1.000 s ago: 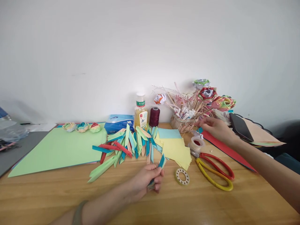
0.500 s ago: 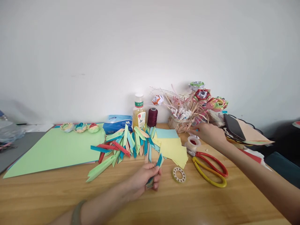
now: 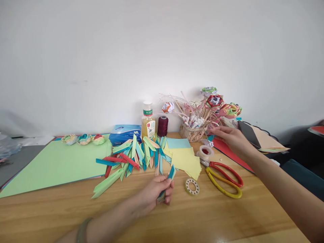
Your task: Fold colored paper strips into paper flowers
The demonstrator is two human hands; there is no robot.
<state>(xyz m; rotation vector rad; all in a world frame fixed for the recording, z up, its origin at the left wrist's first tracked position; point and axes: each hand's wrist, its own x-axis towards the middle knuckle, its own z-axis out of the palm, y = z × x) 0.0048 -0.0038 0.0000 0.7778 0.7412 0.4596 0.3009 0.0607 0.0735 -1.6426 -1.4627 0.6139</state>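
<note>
My left hand (image 3: 158,190) is closed around a small stack of folded paper pieces (image 3: 171,173), teal with pale green, above the front of the table. My right hand (image 3: 226,135) is raised beside the basket (image 3: 193,134), thumb and fingers pinched together. A thin dark strand shows near its fingertips; whether they hold it I cannot make out. Below that hand are a crumpled white scrap (image 3: 208,143) and a clear spool with dark red inside (image 3: 205,152). A tape roll (image 3: 192,186) lies right of my left hand, near scissors (image 3: 229,193) with red and yellow handles.
Folded paper strips (image 3: 134,155) pile mid-table before a tissue pack (image 3: 125,134), a bottle (image 3: 149,121) and a maroon thread cone (image 3: 162,126). Yellow sheets (image 3: 186,160) lie beside them. Paper flowers (image 3: 84,139) rest on green sheets (image 3: 58,162). Red sheets (image 3: 234,153) lie under my right arm.
My right hand has lifted and drawn back to the right from beside the basket, uncovering the crumpled scrap. Red sheets at the right now show more. My left hand keeps its hold.
</note>
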